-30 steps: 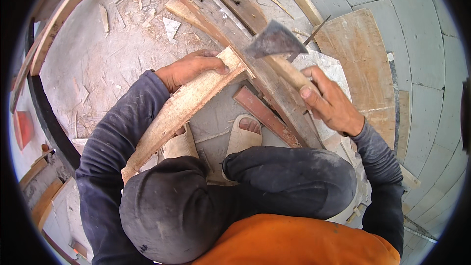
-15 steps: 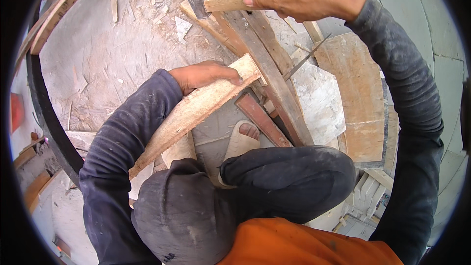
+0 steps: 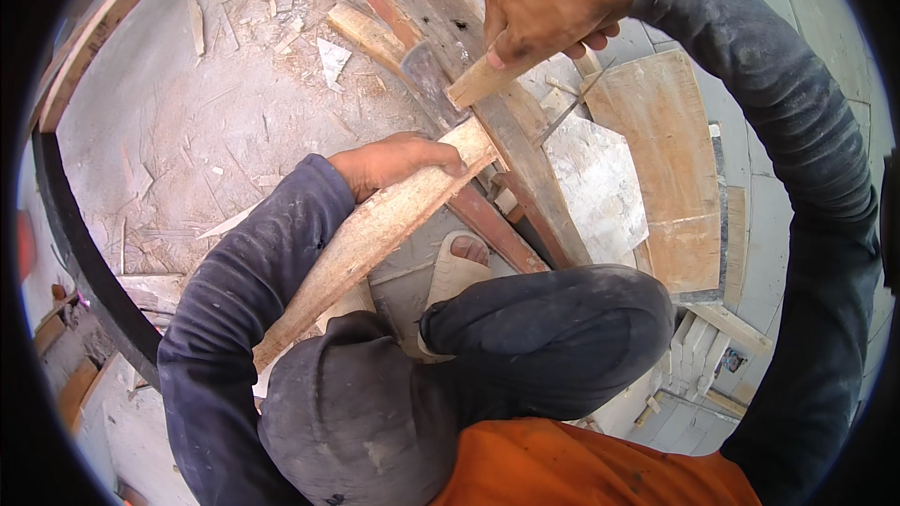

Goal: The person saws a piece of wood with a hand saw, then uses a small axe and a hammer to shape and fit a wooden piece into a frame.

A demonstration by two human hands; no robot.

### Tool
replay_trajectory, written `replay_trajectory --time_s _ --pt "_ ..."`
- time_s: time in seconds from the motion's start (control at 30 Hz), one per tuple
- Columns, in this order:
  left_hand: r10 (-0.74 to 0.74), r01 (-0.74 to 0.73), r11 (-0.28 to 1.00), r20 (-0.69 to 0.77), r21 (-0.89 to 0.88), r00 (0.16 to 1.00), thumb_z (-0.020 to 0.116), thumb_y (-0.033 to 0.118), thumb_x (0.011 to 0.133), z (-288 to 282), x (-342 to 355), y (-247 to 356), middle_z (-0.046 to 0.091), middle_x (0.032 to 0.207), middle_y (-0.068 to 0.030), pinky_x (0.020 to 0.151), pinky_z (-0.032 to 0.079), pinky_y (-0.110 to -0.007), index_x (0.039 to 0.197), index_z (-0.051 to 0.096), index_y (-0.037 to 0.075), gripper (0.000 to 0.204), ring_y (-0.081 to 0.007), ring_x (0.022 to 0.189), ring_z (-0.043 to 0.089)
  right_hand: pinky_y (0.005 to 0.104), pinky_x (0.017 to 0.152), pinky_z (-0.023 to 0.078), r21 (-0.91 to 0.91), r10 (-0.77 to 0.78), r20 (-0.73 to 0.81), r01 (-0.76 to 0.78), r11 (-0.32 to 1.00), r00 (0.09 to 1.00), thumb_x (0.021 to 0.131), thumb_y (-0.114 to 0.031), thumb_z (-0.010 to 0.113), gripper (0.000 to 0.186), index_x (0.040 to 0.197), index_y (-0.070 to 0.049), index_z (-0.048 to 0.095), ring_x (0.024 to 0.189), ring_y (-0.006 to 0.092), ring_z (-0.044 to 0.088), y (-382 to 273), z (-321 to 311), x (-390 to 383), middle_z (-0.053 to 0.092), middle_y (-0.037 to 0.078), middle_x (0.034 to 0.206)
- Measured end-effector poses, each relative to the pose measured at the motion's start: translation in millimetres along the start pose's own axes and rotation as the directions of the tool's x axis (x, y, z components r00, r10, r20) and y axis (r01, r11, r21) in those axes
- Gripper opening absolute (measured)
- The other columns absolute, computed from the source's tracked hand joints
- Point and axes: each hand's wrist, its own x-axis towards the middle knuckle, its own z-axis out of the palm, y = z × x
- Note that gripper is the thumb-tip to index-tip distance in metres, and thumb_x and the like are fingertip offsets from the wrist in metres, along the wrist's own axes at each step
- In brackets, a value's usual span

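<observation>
My left hand (image 3: pixel 398 165) is closed over the upper edge of a pale wooden plank (image 3: pixel 347 244), near its far end. The plank slants from beside my knee up to a long weathered beam (image 3: pixel 520 155), where its end rests. My right hand (image 3: pixel 553 5) grips the wooden handle of a hatchet (image 3: pixel 429 81). Its dull metal blade is just above the plank's far end; whether the edge touches the wood I cannot tell. Part of the handle is hidden inside my fist.
A reddish board (image 3: pixel 497 230) lies beside the beam. White broken slab (image 3: pixel 592 189) and a brown panel (image 3: pixel 661 169) lie right of it. Wood chips and splinters (image 3: pixel 202 145) litter the floor at left. A dark curved rim (image 3: pixel 80 244) runs along the left. My sandalled foot (image 3: pixel 459 267) is close by.
My right hand has brought the hatchet down from the far side, nearer the plank's end. The left hand keeps its hold on the plank. The view has shifted slightly.
</observation>
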Motion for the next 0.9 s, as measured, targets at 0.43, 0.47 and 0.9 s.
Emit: replay_trajectory --time_s 0.43,0.47,0.9 --pt "0.266 -0.131 0.916 -0.328 0.380 0.906 0.067 0.046 0.096 5.9 14.4 19.2 0.071 0.118 -0.0199 0.096 0.050 -0.032 0.131 0.064 -0.007 0.064 -0.0239 0.103 0.067 0.0375 0.060 0.051 0.713 0.338 -0.621 0.330 0.619 0.707 0.100 -0.061 0.059 0.061 0.126 -0.005 0.061 0.061 0.0209 0.061 81.9 215.0 -8.1 0.061 0.010 0.076" --pt "0.233 -0.103 0.919 -0.314 0.380 0.920 0.066 0.046 0.097 8.8 12.8 27.1 0.072 0.113 -0.0190 0.093 0.051 -0.032 0.127 0.067 -0.007 0.061 -0.0230 0.100 0.068 0.0348 0.056 0.050 0.779 0.364 -0.574 0.351 0.520 0.734 0.101 -0.062 0.057 0.061 0.127 -0.006 0.061 0.059 0.0180 0.060 83.3 230.8 -7.0 0.059 0.008 0.074" --pt "0.054 0.041 0.956 -0.309 0.291 0.949 0.052 0.048 0.109 30.1 9.0 41.1 0.071 0.117 -0.0152 0.099 0.049 -0.031 0.127 0.066 -0.008 0.060 -0.0175 0.109 0.064 0.0252 0.046 0.046 0.853 0.235 -0.356 0.417 -0.313 0.905 0.107 -0.061 0.047 0.060 0.131 -0.007 0.057 0.050 0.0091 0.054 85.5 363.4 92.5 0.054 0.001 0.069"
